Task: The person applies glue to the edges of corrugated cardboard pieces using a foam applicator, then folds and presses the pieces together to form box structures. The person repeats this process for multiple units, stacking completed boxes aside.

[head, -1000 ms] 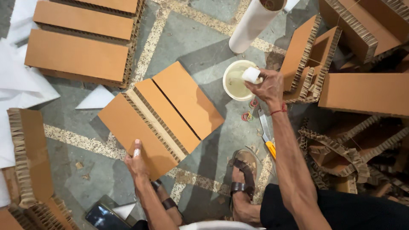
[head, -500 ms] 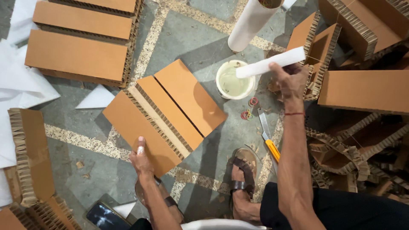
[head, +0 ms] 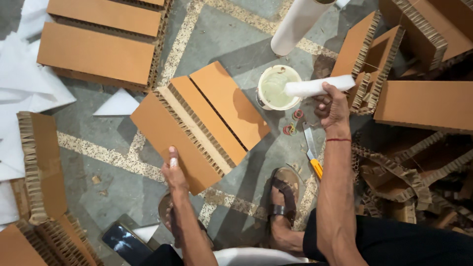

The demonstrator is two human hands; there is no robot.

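Observation:
My left hand (head: 173, 170) presses flat on the near corner of a folded honeycomb cardboard panel (head: 202, 120) lying on the stone floor, its cut grooves showing the honeycomb core. My right hand (head: 334, 106) is closed around a white rolled pad (head: 315, 87), its left end hanging over the rim of a white pot of pale glue (head: 277, 87). The pot stands just beyond the panel's right edge.
A yellow-handled knife (head: 312, 150) and red rubber rings (head: 291, 123) lie beside the pot. A white tube (head: 298, 24) leans at the top. Cardboard panels (head: 98, 51) lie top left, honeycomb scraps (head: 409, 167) at right, white paper (head: 22, 83) at left, a phone (head: 123, 241) below.
My right hand lifted the white rolled pad out of the glue pot and shifted right, now holding it level over the rim. The left hand stayed on the panel.

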